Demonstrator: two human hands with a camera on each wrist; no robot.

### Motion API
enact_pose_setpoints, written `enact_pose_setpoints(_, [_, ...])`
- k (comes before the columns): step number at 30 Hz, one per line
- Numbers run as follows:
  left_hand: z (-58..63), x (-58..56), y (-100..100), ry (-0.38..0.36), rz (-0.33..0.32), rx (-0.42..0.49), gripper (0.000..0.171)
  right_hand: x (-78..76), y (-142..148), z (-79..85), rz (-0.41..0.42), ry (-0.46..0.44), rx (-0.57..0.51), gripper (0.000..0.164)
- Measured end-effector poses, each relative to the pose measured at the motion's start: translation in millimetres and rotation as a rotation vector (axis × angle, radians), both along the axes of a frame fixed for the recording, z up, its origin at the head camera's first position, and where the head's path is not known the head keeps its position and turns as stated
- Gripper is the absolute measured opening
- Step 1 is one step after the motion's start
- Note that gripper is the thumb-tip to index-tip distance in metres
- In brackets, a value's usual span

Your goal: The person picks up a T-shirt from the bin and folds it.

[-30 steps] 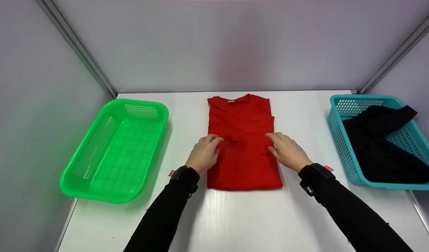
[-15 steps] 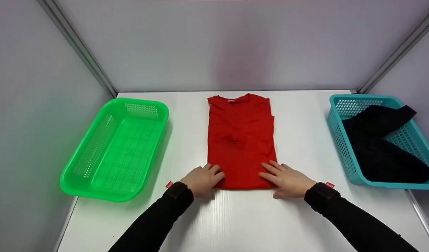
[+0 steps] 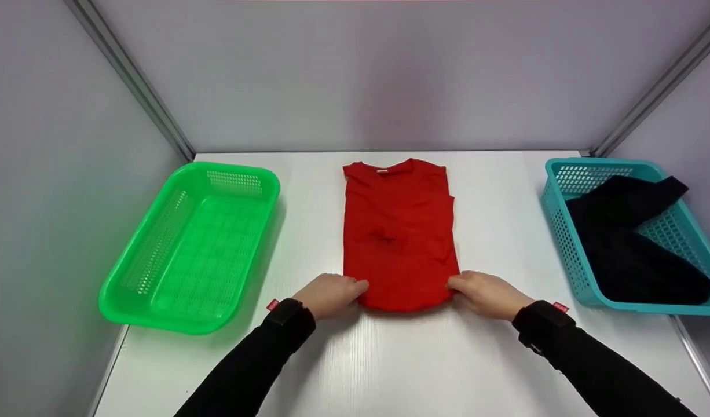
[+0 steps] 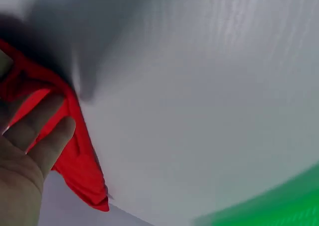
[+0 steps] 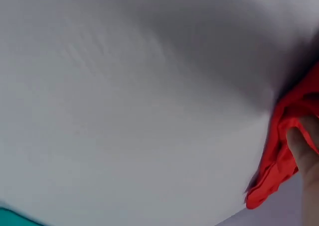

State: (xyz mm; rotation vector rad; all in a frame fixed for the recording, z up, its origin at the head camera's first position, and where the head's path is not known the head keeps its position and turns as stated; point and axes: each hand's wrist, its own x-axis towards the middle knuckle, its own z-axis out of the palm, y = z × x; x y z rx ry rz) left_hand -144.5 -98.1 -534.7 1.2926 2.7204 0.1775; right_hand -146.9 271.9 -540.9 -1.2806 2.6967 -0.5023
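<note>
A red shirt (image 3: 398,231), folded into a narrow rectangle, lies on the white table with its collar toward the back wall. My left hand (image 3: 330,294) pinches its near left corner, and my right hand (image 3: 487,293) pinches the near right corner. Between the hands the near edge bows in a curve, lifted at both corners. In the left wrist view the fingers (image 4: 55,136) lie against the red cloth (image 4: 82,171). The right wrist view has the fingers (image 5: 300,149) at the shirt's other side (image 5: 271,178).
On the left stands an empty green plastic basket (image 3: 109,295). A blue basket (image 3: 563,249) at the right holds a black garment (image 3: 627,243). Grey-white panels (image 3: 390,75) enclose the table (image 3: 390,370) at the back and sides.
Both hands moved from the shirt's middle toward me, first laid flat on its near part, then took hold of the near corners. The near edge has lifted and the shirt has shifted slightly toward me.
</note>
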Motion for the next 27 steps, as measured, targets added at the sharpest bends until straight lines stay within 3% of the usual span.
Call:
enact_pose_setpoints(4, [24.7, -7.9, -7, -0.337, 0.143, 0.168, 0.016, -5.7, 7, 22.1, -0.132, -0.316, -0.074, 0.010])
enact_pose_setpoints(10, [51.0, -16.4, -16, -0.700, 0.258, 0.307, 0.009, -10.9, 14, 45.5, -0.285, -0.732, -0.234, 0.008])
enact_pose_setpoints(16, [62.7, -18.4, -23, -1.114, 0.355, 0.386, 0.005, -10.4, 14, 53.2, -0.278, -1.181, -0.388, 0.012])
enact_pose_setpoints(18, [63.0, -20.2, -25, -1.169, 0.390, 0.417, 0.004, -11.4, 14, 53.5, -0.264, -1.269, -0.424, 0.010])
enact_pose_setpoints(20, [62.5, -23.2, -24, -1.147, 0.421, 0.471, 0.004, -14.5, 14, 53.6, -0.282, -1.255, -0.440, 0.011])
enact_pose_setpoints(21, [61.9, -25.5, -23, -1.091, 0.434, 0.492, 0.005, -16.9, 13, 53.8, -0.304, -1.214, -0.444, 0.013])
enact_pose_setpoints(23, [60.4, -31.0, -17, -0.892, 0.454, 0.516, 0.006, -23.3, 12, 54.4, -0.374, -1.081, -0.442, 0.017])
enact_pose_setpoints(27, [58.6, -44.1, 0, -0.474, 0.549, 0.482, 0.006, -39.0, 5, 56.9, -0.551, -0.711, -0.389, 0.019])
